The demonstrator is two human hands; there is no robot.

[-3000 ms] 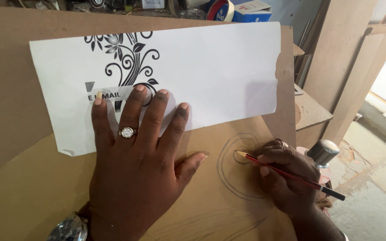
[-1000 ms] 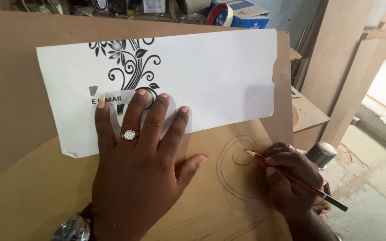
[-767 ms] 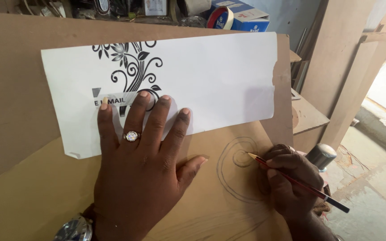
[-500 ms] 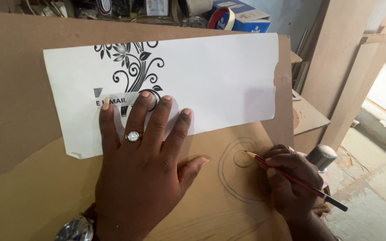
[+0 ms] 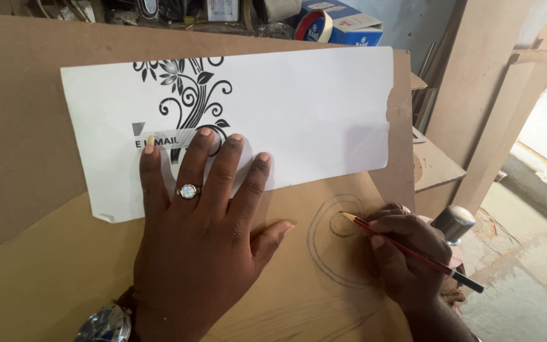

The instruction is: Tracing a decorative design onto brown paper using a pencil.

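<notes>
A big brown board (image 5: 45, 82) filled the workshop, with more boards (image 5: 476, 95) leaning at the right. The left hand (image 5: 204, 240) lay flat, fingers spread, on a white paper (image 5: 299, 114). The right hand (image 5: 406, 253) pinched a red pencil (image 5: 413, 253), its tip touching a drawn circle (image 5: 343, 225)

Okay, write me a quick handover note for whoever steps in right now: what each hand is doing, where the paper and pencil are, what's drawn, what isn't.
Left hand: flat, fingers spread, pressing the lower edge of the white paper sheet onto the brown board.
Right hand: holds the red pencil, tip at the small inner oval of the pencilled outline on the board.
Done: an inner oval and wider curves around it are drawn right of the left thumb.
Left: the outer curve looks open at its lower right. The sheet's black floral print has no pencil copy visible on the board.
</notes>
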